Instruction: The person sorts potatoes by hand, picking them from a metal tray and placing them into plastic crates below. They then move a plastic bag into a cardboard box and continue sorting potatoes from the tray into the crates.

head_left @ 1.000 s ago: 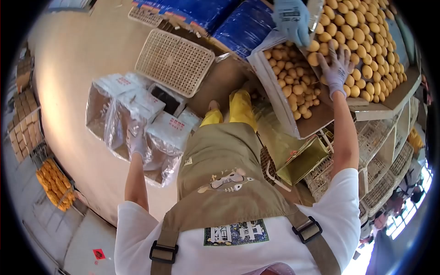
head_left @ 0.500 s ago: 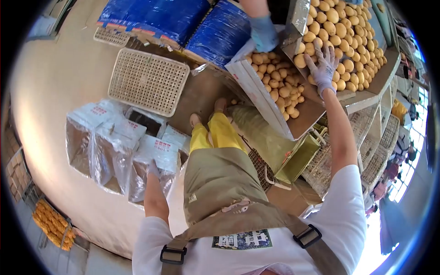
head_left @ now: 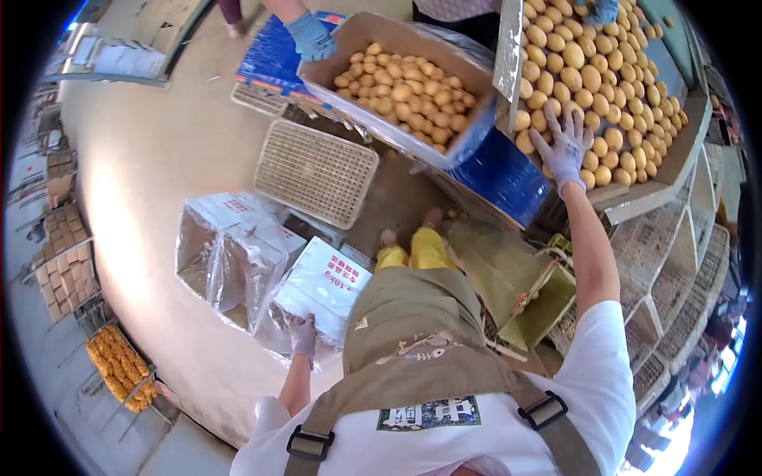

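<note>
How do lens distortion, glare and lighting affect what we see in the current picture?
Head view: strong fisheye, with black corners and bowed edges; glare washes out the lower right, beyond the crates; a bright patch whitens the floor at left; the round yellow produce reads clearly.

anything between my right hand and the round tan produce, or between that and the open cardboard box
Nothing visible blocks the right hand; its fingers touch the round tan produce. A raised silvery wall stands between that and the open cardboard box.
</note>
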`<state>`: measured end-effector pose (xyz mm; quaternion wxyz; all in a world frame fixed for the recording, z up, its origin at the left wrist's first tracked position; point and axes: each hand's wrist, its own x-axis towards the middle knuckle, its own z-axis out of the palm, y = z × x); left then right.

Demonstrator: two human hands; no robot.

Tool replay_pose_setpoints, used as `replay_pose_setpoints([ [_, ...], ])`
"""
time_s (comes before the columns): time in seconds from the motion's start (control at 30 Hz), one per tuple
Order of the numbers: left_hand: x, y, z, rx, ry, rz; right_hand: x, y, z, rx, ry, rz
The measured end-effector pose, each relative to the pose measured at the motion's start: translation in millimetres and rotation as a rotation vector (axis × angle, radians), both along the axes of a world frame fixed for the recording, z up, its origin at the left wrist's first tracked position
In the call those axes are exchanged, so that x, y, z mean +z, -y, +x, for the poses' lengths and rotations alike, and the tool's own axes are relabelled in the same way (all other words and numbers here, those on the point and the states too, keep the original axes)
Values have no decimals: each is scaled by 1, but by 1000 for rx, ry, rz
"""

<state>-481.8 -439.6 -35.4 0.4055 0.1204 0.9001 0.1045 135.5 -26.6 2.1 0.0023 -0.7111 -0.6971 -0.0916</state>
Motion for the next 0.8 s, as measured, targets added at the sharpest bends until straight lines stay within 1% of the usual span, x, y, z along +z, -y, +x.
replay_pose_setpoints([
  [0.1, 41, -54, 33, 49, 28, 76, 12, 0, -6, -32, -23, -39],
  [0.13, 27, -55, 26, 19, 16, 96, 15, 1, -8, -38, -34, -46],
  [0.23, 52, -106, 53, 24, 30, 267, 19, 0, -7, -40, -61, -71],
  [0.33, 84, -159, 80, -185, -14, 206, 20, 0, -6, -34, -85, -66],
  [0.4, 80, -186, 100, -387, -85, 247, 25, -1, -8, -40, -95, -77],
  [0.43, 90, -205, 121, -475, -113, 269, 25, -1, -7, -41, -98, -77],
  [0.5, 117, -245, 160, -508, 59, 197, 25, -2, -7, -51, -108, -98],
  [0.53, 116, -256, 173, -607, 82, 243, 26, -2, -7, -49, -112, -98],
  [0.63, 133, -289, 220, -1065, 10, 232, 27, -4, -5, -41, -119, -114],
  [0.73, 110, -311, 252, -1418, 2, 363, 30, -5, -5, -28, -130, -114],
  [0.77, 109, -322, 273, -1543, -5, 266, 29, -4, -6, -26, -133, -108],
  [0.8, 111, -332, 294, -1576, 38, 250, 29, -4, -6, -24, -137, -101],
])
